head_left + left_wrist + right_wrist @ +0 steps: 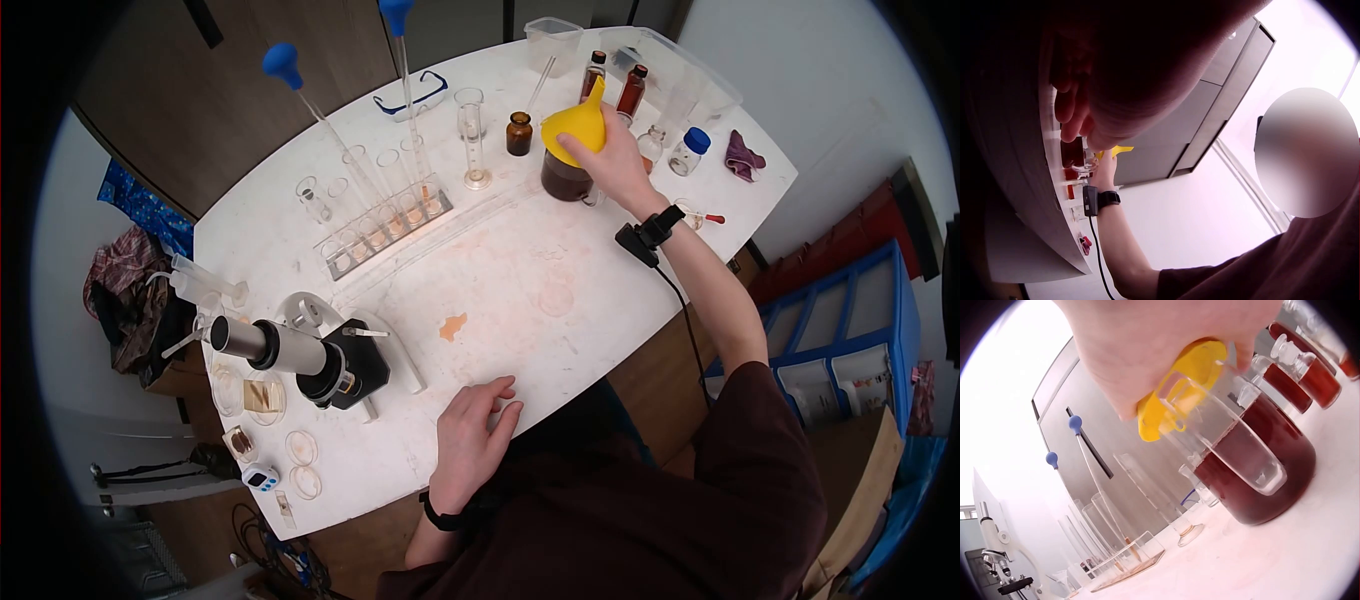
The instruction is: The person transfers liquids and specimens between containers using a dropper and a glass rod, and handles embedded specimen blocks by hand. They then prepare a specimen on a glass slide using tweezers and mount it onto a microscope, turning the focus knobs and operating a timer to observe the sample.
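A yellow funnel [577, 133] is held by the right hand [618, 165], its wide end down at the mouth of a glass jug [566, 180] of dark red liquid. From the right wrist view, the funnel [1210, 362] sits at the rim of the jug [1260, 469], whose clear handle faces the camera; the hand [1166, 344] covers much of the funnel. The left hand [473, 437] rests near the table's front edge with loosely bent fingers and nothing in it. In the left wrist view that hand [1075, 112] is dark and close.
Left of the jug stand a brown bottle [519, 134], a measuring cylinder [474, 150] and a rack of tubes [388, 232], two with blue-bulb pipettes. Red-liquid bottles [632, 92] and a blue-capped jar [689, 152] are right. A microscope [310, 365] occupies the left side.
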The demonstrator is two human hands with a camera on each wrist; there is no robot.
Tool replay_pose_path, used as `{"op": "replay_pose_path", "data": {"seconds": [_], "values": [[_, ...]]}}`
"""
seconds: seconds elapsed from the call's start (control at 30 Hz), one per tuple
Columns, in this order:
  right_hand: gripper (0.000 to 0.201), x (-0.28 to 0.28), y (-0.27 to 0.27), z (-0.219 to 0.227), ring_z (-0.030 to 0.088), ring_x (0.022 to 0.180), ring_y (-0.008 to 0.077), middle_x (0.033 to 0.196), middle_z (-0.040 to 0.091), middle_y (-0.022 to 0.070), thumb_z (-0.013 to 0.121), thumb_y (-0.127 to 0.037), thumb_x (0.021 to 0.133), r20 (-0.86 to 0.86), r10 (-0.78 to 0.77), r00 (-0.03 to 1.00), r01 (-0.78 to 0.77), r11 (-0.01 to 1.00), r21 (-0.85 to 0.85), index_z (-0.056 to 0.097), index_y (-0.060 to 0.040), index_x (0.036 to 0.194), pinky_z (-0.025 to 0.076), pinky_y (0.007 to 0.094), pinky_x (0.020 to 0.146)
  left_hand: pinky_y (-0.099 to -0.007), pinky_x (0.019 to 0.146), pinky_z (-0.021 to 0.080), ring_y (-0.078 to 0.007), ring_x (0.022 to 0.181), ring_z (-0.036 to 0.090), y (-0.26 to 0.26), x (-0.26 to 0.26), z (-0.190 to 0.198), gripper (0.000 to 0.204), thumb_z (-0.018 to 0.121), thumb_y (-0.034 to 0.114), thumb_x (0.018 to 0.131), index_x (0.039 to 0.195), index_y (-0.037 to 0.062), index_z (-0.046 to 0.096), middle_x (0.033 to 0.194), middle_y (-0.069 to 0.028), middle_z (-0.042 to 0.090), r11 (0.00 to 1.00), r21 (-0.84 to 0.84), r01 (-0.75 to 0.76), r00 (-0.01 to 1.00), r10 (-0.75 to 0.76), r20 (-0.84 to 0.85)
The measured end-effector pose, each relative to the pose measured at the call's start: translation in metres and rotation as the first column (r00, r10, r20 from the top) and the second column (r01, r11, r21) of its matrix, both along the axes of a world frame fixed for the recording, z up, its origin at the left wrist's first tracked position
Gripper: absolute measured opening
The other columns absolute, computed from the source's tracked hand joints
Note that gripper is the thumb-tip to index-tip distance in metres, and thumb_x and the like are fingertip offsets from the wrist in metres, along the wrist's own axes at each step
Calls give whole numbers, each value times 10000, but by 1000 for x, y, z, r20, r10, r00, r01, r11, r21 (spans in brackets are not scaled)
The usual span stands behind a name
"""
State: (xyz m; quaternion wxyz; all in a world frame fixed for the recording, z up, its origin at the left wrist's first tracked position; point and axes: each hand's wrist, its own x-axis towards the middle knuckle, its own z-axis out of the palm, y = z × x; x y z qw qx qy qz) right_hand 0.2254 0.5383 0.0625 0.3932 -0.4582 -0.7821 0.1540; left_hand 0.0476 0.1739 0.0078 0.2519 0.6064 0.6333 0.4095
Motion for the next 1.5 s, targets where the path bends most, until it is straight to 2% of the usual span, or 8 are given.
{"op": "replay_pose_path", "data": {"seconds": [0.33, 0.83, 0.93, 1.0, 1.13, 1.23, 1.4, 1.5], "values": [[764, 1, 11, 8, 688, 1073, 319, 1157, 690, 211, 690, -526, 932, 60, 7, 998, -8, 1000, 16, 496, 45, 1400, 544, 399, 924, -333, 710, 539, -212, 798, 668, 0, 0, 0, 291, 736, 64, 891, 1177, 28, 696, 969, -77, 732, 1000, 6, 8, 1000, -8, -7], [836, 8, 17, 9, 650, 1186, 321, 1304, 635, 251, 678, -509, 943, -26, 46, 999, -46, 999, -13, 418, 53, 1503, 523, 387, 1006, -330, 698, 537, -209, 792, 668, 2, -1, 1, 289, 736, 61, 890, 1174, 29, 701, 964, -77, 733, 1000, -5, 15, 1000, -15, -8], [786, 19, 23, 12, 604, 1265, 301, 1389, 585, 256, 645, -479, 985, -30, 66, 997, -62, 989, 131, 403, 35, 1528, 489, 374, 1050, -330, 699, 540, -211, 794, 670, 2, -2, 1, 289, 738, 66, 891, 1175, 32, 702, 963, -80, 733, 1000, -12, 11, 1000, -11, 1], [731, 24, 8, 27, 547, 1341, 286, 1467, 533, 245, 597, -454, 1030, -381, 47, 924, -36, 999, 35, 383, 4, 1558, 446, 363, 1095, -331, 701, 544, -214, 798, 673, 2, -2, 1, 290, 739, 70, 891, 1176, 34, 702, 962, -81, 733, 1000, -14, -13, 1000, 13, 16], [582, 24, -42, 43, 483, 1421, 279, 1540, 482, 182, 532, -283, 1090, -368, 112, 923, -79, 991, 103, 351, -59, 1595, 398, 391, 1172, -341, 710, 561, -227, 829, 687, 2, -8, 3, 280, 734, 111, 910, 1179, 39, 701, 964, -83, 734, 1000, 14, -11, 1000, 11, 11], [553, 7, -87, 45, 467, 1432, 262, 1533, 485, 166, 560, -170, 1049, -356, 255, 899, -268, 963, 12, 401, -42, 1562, 392, 404, 1177, -354, 722, 566, -240, 859, 690, 1, -9, -1, 266, 720, 147, 933, 1181, 52, 703, 968, -71, 735, 1000, 16, -20, 1000, 19, 18], [516, -36, -131, 68, 553, 1347, 245, 1447, 562, 137, 610, -72, 970, -374, 591, 714, -697, 653, -297, 495, -22, 1470, 415, 394, 1151, -366, 755, 561, -251, 878, 688, 0, -12, -3, 254, 700, 142, 944, 1186, 66, 687, 962, -58, 723, 997, 69, 23, 1000, -24, 11], [471, -67, -142, 78, 606, 1270, 250, 1348, 634, 133, 659, -56, 911, -257, 718, 647, -763, 609, -218, 588, -35, 1377, 456, 386, 1105, -366, 759, 560, -249, 871, 690, -4, -11, 1, 246, 695, 130, 948, 1185, 63, 680, 951, -70, 714, 998, 67, 11, 999, -14, 45]]}}
